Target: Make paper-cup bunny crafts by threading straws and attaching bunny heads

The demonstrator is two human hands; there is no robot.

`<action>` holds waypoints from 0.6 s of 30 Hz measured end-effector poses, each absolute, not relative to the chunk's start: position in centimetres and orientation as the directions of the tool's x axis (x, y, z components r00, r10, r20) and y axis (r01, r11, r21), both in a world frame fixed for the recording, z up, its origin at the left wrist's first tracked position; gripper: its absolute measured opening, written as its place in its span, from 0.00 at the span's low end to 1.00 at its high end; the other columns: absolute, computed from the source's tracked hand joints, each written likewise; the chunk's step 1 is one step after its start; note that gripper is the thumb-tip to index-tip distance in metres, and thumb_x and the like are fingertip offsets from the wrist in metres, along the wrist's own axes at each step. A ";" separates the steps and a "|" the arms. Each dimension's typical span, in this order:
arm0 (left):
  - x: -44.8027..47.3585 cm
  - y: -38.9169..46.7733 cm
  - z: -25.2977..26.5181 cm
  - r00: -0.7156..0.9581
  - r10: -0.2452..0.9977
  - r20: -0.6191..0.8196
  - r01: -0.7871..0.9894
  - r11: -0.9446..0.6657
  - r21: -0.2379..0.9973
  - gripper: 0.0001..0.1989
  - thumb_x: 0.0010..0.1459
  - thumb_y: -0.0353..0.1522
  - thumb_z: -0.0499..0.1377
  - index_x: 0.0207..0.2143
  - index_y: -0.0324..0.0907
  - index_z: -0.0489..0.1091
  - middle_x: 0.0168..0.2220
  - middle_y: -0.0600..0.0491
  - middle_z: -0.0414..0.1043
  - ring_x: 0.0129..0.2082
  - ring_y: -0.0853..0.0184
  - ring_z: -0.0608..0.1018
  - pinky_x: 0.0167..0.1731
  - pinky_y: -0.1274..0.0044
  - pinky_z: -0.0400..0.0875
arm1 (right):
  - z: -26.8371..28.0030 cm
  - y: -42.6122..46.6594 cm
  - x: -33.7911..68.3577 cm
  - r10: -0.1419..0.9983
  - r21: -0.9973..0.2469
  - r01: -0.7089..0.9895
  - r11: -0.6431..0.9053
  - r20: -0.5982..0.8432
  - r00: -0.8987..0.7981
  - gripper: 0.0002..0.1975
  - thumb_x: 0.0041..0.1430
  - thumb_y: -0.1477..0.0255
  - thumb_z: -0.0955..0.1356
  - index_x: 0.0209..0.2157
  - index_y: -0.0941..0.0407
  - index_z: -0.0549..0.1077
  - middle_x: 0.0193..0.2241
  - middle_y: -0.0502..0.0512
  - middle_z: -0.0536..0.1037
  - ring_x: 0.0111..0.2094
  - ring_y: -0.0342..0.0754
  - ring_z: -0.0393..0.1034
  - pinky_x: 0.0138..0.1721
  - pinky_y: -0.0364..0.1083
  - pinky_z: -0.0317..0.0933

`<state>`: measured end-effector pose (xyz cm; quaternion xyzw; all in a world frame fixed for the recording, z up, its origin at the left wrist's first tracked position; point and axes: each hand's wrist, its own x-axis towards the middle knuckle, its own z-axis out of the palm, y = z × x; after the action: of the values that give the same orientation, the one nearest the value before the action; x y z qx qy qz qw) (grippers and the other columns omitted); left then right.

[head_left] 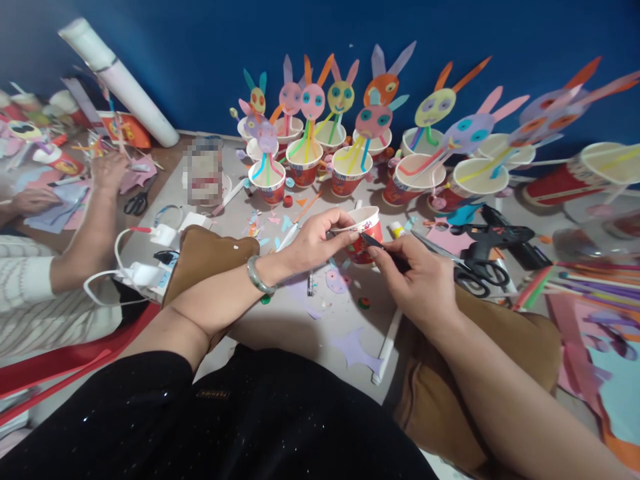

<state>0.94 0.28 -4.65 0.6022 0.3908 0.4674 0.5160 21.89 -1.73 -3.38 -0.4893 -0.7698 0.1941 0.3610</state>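
My left hand (320, 237), with a jade-like bangle on its wrist, is closed on the rim and side of a red-and-white paper cup (373, 221). My right hand (423, 277) pinches a slim dark tool (371, 240), whose tip meets the cup's side near my left thumb. Fingers partly cover the tool, so its kind is unclear. Below the cup lie a purple paper face (339, 281) and a purple paper scrap (356, 350). Scissors (473, 277) lie to the right of my right hand.
Paper cups with rabbit-faced straw figures (313, 100) line the blue wall. A black glue gun (500, 237) lies right, near coloured straws (595, 280). At left are a power strip with white chargers (150, 273) and another person's arm (83, 233). Brown cushioning (210, 260) borders the table.
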 end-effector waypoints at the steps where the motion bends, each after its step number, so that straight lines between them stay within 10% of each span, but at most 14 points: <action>1: 1.0 0.2 -4.7 0.255 0.954 0.155 -0.018 -0.156 0.988 0.21 0.61 0.50 0.65 0.36 0.40 0.71 0.34 0.53 0.73 0.33 0.72 0.73 0.36 0.77 0.68 | -3.3 -1.7 21.9 0.893 -0.653 0.611 0.448 0.368 -0.261 0.13 0.66 0.60 0.70 0.31 0.53 0.73 0.22 0.51 0.78 0.20 0.45 0.69 0.24 0.44 0.58; 18: 1.9 -0.7 -4.7 0.258 0.966 -0.010 -0.227 0.071 0.971 0.22 0.59 0.49 0.68 0.37 0.40 0.70 0.32 0.56 0.72 0.32 0.73 0.75 0.36 0.76 0.71 | -3.8 -2.1 21.6 0.883 -0.582 0.682 0.443 0.413 -0.221 0.17 0.67 0.55 0.68 0.32 0.54 0.75 0.22 0.52 0.76 0.22 0.47 0.69 0.25 0.45 0.56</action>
<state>1.90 -0.68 -4.65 0.4873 0.3793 0.4767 0.6257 21.61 -2.07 -3.77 -0.5089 -0.7690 0.1393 0.3609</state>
